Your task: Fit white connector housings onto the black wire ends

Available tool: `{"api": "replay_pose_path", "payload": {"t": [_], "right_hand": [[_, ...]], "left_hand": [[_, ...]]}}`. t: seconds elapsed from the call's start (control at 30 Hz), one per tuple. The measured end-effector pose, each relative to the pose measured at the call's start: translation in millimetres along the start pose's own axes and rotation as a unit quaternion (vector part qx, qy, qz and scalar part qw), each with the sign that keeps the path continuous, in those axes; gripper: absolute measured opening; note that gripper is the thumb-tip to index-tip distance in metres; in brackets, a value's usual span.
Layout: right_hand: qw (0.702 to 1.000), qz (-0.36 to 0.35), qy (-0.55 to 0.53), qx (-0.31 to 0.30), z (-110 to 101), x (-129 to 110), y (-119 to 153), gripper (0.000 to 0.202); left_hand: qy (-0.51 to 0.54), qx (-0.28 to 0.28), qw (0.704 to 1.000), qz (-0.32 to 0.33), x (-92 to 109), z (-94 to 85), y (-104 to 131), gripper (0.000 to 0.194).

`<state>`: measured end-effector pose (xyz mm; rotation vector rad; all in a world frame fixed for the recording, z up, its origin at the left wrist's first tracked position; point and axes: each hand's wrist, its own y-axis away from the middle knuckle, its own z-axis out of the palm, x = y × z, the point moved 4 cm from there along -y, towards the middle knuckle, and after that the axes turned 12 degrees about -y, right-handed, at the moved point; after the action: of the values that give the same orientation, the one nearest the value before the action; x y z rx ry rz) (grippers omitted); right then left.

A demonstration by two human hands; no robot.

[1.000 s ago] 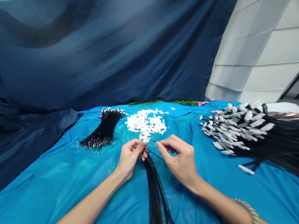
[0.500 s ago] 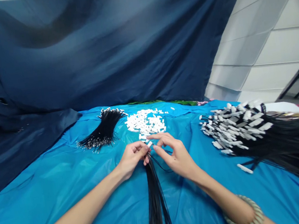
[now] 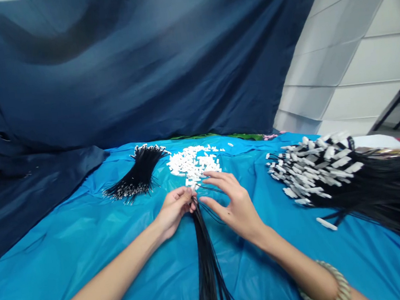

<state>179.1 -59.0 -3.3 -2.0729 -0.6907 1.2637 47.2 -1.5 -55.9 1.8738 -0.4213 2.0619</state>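
Observation:
My left hand [image 3: 178, 209] is closed, with thumb and fingers pinching a small white connector [image 3: 193, 187] at the top of a bunch of black wires [image 3: 206, 265]. The wires hang from that grip down toward me. To the right, my right hand [image 3: 232, 204] has its thumb and fingers spread, with a gap between them. Loose wires [image 3: 212, 213] curve out between the two hands, close to the right fingertips. Just beyond the hands lies a pile of white connectors [image 3: 190, 163].
Left of the pile lies a bundle of short black wires [image 3: 139, 173]. A large heap of wires with white connectors [image 3: 311, 171] covers the right side, and one white connector [image 3: 326, 223] sits in front of it. Blue sheeting [image 3: 125, 255] lies underneath; a dark curtain [image 3: 140, 70] hangs behind.
My right thumb and fingers have spread apart and drawn back from the connector. The left hand keeps its pinch, and the connector now sits deeper in its fingers.

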Motion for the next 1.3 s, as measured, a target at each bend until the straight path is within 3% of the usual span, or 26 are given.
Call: {"api": "replay_pose_path", "payload": {"t": [0.1, 0.17, 0.27, 0.37, 0.53, 0.7, 0.8, 0.9, 1.0, 1.07, 1.3], "right_hand": [[0.999, 0.029, -0.014, -0.04, -1, 6, 2, 0.06], [0.99, 0.099, -0.06, -0.08, 0, 15, 4, 0.068], [0.967, 0.186, -0.119, -0.125, 2, 24, 8, 0.046], [0.966, 0.19, -0.124, -0.127, -1, 25, 5, 0.024], [0.992, 0.087, 0.01, -0.088, -10, 24, -1, 0.018], [0.987, 0.044, 0.125, -0.095, -6, 32, 4, 0.016], [0.982, 0.005, 0.149, -0.112, -2, 26, 6, 0.031], [0.976, -0.096, 0.172, -0.089, -2, 9, 6, 0.046], [0.953, -0.211, 0.209, -0.059, -2, -6, 9, 0.039], [0.934, -0.269, 0.221, -0.074, 2, -10, 13, 0.032], [0.894, -0.362, 0.228, -0.13, 13, -15, 18, 0.024]], "left_hand": [[0.029, 0.021, 0.999, -0.009, -1, -5.8, -2, 0.021], [0.039, 0.029, 0.999, -0.012, 0, -7.8, -3, 0.021], [0.039, 0.033, 0.999, -0.015, 0, -8.2, -3, 0.02], [0.057, 0.013, 0.998, -0.03, -1, -5.9, -2, 0.02], [0.094, -0.064, 0.991, -0.069, -1, 1.9, 4, 0.019], [0.092, -0.092, 0.985, -0.111, -4, 5.5, 7, 0.019], [0.119, -0.058, 0.984, -0.119, -6, 2.8, 4, 0.017], [0.14, -0.014, 0.983, -0.117, -7, -1.1, 1, 0.015], [0.148, 0.008, 0.983, -0.108, -5, -2.7, 0, 0.013], [0.15, 0.014, 0.983, -0.106, -4, -2.4, 0, 0.012], [0.137, 0.012, 0.983, -0.12, 0, 1.0, 3, 0.015]]}}
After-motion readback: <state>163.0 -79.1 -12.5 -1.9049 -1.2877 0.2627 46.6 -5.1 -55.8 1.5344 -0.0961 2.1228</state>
